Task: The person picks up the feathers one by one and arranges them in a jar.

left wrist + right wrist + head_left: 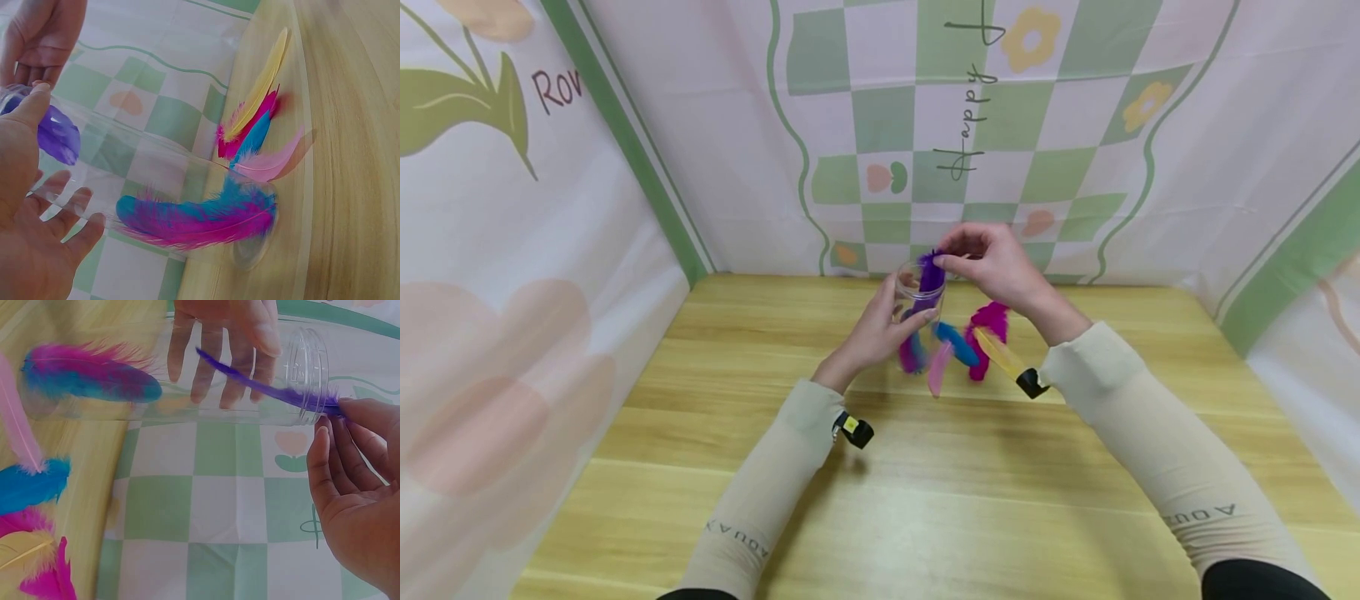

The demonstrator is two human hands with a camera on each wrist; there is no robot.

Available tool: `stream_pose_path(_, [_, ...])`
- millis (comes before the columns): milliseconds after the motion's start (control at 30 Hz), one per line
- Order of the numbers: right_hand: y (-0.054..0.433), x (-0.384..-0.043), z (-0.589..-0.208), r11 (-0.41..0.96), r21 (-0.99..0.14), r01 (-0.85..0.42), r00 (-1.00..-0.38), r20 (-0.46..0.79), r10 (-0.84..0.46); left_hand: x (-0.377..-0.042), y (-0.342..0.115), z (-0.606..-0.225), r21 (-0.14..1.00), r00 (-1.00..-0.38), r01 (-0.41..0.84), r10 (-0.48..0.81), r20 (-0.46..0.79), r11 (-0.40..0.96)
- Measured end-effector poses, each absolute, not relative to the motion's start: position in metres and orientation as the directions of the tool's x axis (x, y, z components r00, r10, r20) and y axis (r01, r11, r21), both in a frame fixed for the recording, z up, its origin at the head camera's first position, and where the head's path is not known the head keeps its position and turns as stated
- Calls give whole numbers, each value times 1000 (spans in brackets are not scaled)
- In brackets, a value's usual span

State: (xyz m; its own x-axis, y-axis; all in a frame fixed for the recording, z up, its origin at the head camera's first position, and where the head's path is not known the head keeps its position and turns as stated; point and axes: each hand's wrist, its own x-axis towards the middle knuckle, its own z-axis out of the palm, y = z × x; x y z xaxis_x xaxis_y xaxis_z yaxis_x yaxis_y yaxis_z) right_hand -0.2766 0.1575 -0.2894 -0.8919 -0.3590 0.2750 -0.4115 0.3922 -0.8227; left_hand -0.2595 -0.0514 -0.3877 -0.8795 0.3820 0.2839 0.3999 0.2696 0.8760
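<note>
My left hand (880, 329) grips a tall clear plastic jar (306, 369) near its open mouth, fingers on one side and thumb on the other. The jar stands upright on the table. Thumb and fingertips of my right hand (996, 267) pinch a purple feather (262, 387) by its end at the rim; most of its length hangs inside the jar, tip downward. At the bottom of the jar leans a magenta-and-blue feather (197, 219), seen through the wall.
Loose feathers lie on the wooden table (925, 492) beside the jar: light pink (938, 369), blue (958, 343), yellow (998, 352) and magenta (992, 317). A printed cloth (880, 117) rises behind the table's far edge, with more cloth at both sides.
</note>
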Motion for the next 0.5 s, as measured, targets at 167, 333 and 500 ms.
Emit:
stream_pose_path(167, [157, -277, -289, 406, -818, -408, -894, 269, -357, -259, -51, -388, 877, -880, 398, 381, 282, 270])
stream_pose_path(333, [157, -276, -289, 414, -813, -409, -894, 266, -360, -259, -52, -388, 880, -883, 391, 379, 277, 268])
stream_pose_path(500, [157, -276, -289, 420, -810, -409, -894, 263, -363, -259, -51, -388, 880, -879, 399, 379, 289, 257])
